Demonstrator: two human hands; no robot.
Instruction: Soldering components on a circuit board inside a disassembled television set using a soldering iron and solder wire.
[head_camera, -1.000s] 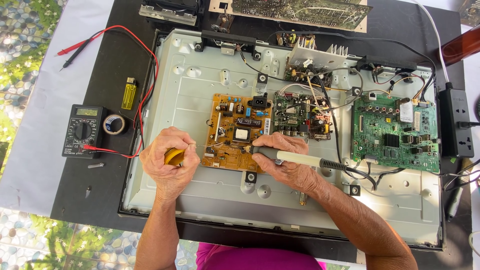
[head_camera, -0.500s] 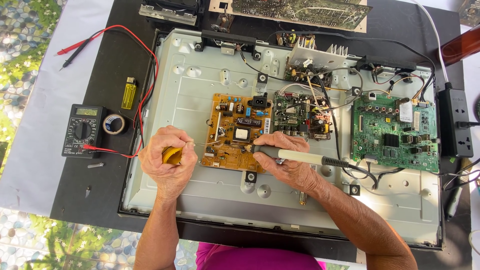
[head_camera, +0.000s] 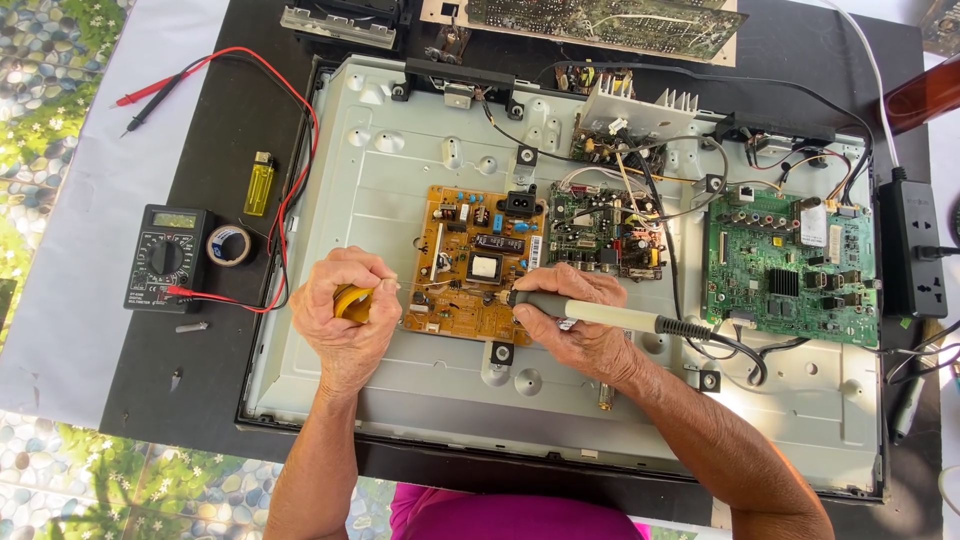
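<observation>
Little has shifted: right hand (head_camera: 580, 330) grips a grey pen-shaped soldering iron (head_camera: 600, 315), tip on the orange circuit board (head_camera: 478, 265); left hand (head_camera: 345, 315), closed round a yellow solder spool (head_camera: 352, 302), feeds wire beside it. Soldering appears underway, unfinished.

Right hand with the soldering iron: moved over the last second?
No. The right hand stays at the lower right edge of the orange power board, soldering iron held level, as before.
</observation>
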